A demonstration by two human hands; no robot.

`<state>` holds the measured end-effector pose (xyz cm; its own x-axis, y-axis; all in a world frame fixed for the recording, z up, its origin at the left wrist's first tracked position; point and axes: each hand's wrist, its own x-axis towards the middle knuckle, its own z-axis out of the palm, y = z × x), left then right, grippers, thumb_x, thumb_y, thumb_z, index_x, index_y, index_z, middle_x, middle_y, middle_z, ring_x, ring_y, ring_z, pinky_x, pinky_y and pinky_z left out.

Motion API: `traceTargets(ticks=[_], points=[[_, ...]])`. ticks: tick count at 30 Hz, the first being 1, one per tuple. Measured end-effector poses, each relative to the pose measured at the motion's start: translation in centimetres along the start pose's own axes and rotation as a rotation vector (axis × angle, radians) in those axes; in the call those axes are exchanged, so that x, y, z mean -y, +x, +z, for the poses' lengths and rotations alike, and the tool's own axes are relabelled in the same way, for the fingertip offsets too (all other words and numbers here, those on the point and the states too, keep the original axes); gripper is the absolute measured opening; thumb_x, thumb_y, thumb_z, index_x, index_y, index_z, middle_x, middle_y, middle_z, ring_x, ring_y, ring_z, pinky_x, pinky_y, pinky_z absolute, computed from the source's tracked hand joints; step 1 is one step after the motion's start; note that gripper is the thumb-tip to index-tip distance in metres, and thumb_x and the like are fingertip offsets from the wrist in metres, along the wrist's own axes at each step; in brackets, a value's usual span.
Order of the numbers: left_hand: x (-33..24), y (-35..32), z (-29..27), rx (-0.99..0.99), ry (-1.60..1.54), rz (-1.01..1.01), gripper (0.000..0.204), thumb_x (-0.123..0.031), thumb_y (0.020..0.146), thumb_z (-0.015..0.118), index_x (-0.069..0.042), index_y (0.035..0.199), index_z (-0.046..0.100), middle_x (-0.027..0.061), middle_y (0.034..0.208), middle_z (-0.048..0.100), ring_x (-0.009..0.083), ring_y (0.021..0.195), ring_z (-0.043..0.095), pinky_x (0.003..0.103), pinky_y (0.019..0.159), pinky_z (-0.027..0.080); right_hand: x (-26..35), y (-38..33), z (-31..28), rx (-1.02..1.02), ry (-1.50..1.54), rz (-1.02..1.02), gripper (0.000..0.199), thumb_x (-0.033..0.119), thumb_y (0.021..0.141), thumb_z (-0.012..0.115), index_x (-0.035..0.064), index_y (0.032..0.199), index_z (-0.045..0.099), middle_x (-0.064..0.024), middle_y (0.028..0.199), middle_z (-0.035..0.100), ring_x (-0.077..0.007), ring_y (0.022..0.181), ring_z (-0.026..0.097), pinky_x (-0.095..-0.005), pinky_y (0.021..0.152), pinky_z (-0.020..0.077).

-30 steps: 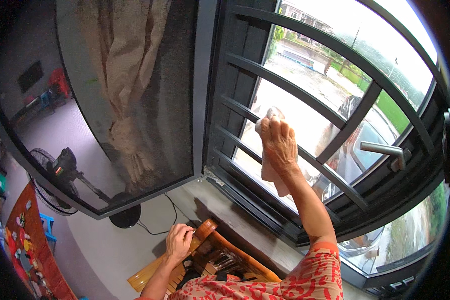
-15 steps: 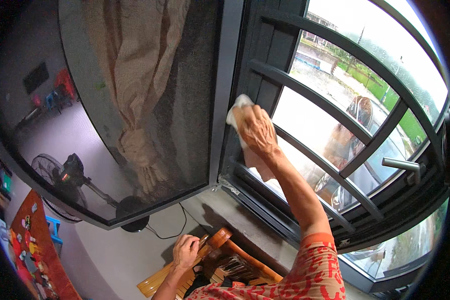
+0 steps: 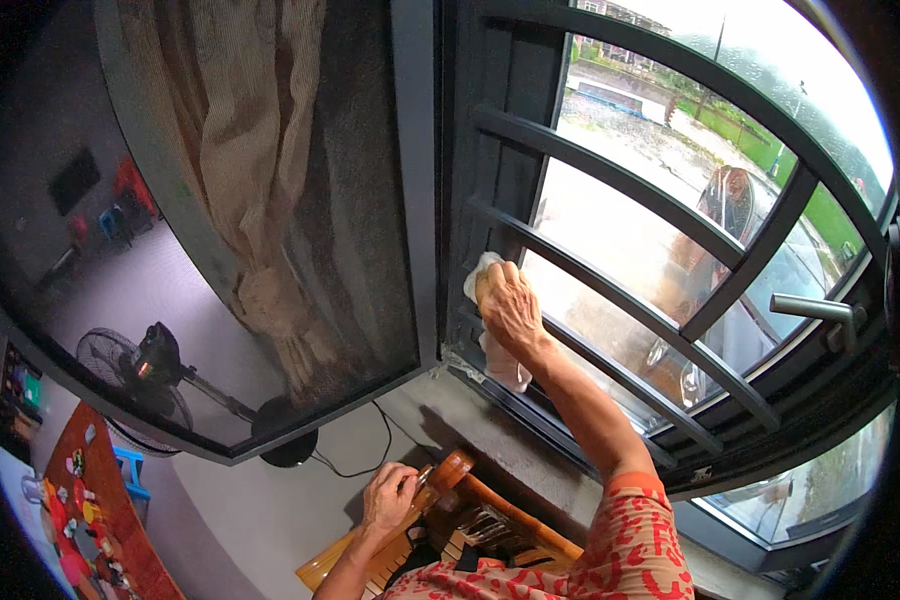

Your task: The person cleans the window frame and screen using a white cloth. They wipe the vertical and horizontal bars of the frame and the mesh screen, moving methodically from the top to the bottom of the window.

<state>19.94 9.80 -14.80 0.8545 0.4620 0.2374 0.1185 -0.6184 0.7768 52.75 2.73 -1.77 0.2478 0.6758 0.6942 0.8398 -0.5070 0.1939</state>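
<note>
My right hand (image 3: 510,305) presses a white cloth (image 3: 500,360) against the window glass behind dark metal bars (image 3: 620,300), near the left edge of the barred pane. The cloth hangs down below my palm. My left hand (image 3: 390,497) grips the rounded end of a wooden chair armrest (image 3: 448,472) low in the view. My sleeves are red with a white pattern.
A grey window frame post (image 3: 415,180) divides the barred pane from a dark glass panel with a tied beige curtain (image 3: 260,200). A metal window handle (image 3: 820,310) sticks out at the right. A standing fan (image 3: 150,370) and a cable (image 3: 370,450) are at the left below.
My right hand has slid the cloth leftward and down along the glass, from mid-pane to near the frame post. My left hand stays on the armrest.
</note>
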Motion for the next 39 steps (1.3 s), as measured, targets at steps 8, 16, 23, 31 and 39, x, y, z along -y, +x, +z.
traceTargets(ticks=[8, 16, 23, 31, 39], points=[[-7.5, 10.2, 0.8, -0.159, -0.29, 0.117, 0.086, -0.019, 0.083, 0.069, -0.002, 0.148, 0.015, 0.0216, 0.145, 0.029, 0.0318, 0.135, 0.028, 0.046, 0.108, 0.028, 5.6, -2.9, -6.2, -0.004, 0.991, 0.348, 0.035, 0.008, 0.079, 0.065, 0.0005, 0.113, 0.056, -0.0175, 0.097, 0.055, -0.0307, 0.089, 0.056, -0.0385, 0.078, 0.0457], [-11.0, 12.7, 2.6, -0.121, -0.524, 0.033, 0.053, -0.04, 0.097, 0.05, -0.001, 0.128, 0.033, 0.0164, 0.117, 0.054, 0.026, 0.106, 0.055, 0.039, 0.089, 0.045, 8.4, -4.2, -8.1, -0.106, 1.441, 0.337, 0.042, -0.002, 0.075, 0.058, 0.0073, 0.116, 0.055, -0.0061, 0.115, 0.054, -0.0162, 0.109, 0.05, -0.0306, 0.097, 0.0383], [-11.8, 11.4, 2.9, -0.01, -0.692, -0.06, 0.069, -0.029, 0.1, 0.044, -0.002, 0.148, 0.003, 0.0171, 0.131, 0.039, 0.0217, 0.106, 0.048, 0.035, 0.088, 0.042, 8.6, 0.1, -8.8, -0.469, 1.439, 0.81, 0.038, -0.011, 0.083, 0.048, 0.0068, 0.115, 0.058, -0.0059, 0.105, 0.058, -0.0139, 0.093, 0.057, -0.0288, 0.079, 0.0481], [-18.6, 18.3, -1.7, -0.06, -0.762, 0.219, 0.057, -0.013, 0.1, 0.043, 0.001, 0.148, 0.016, 0.0154, 0.143, 0.035, 0.0221, 0.128, 0.038, 0.034, 0.106, 0.031, 2.1, 13.5, -9.8, -0.864, 0.912, 0.235, 0.053, -0.016, 0.072, 0.05, 0.0019, 0.122, 0.058, -0.0178, 0.119, 0.059, -0.0301, 0.11, 0.059, -0.0336, 0.093, 0.0464], [-16.2, 20.5, -1.4, -0.045, -0.689, 0.064, 0.053, -0.01, 0.098, 0.048, 0.003, 0.145, 0.026, 0.0147, 0.136, 0.046, 0.0199, 0.118, 0.047, 0.032, 0.099, 0.039, 1.5, 14.9, -5.0, -0.74, 0.62, 0.233, 0.06, -0.017, 0.068, 0.049, 0.0047, 0.123, 0.057, -0.0167, 0.125, 0.057, -0.037, 0.095, 0.056, -0.04, 0.085, 0.0484]])
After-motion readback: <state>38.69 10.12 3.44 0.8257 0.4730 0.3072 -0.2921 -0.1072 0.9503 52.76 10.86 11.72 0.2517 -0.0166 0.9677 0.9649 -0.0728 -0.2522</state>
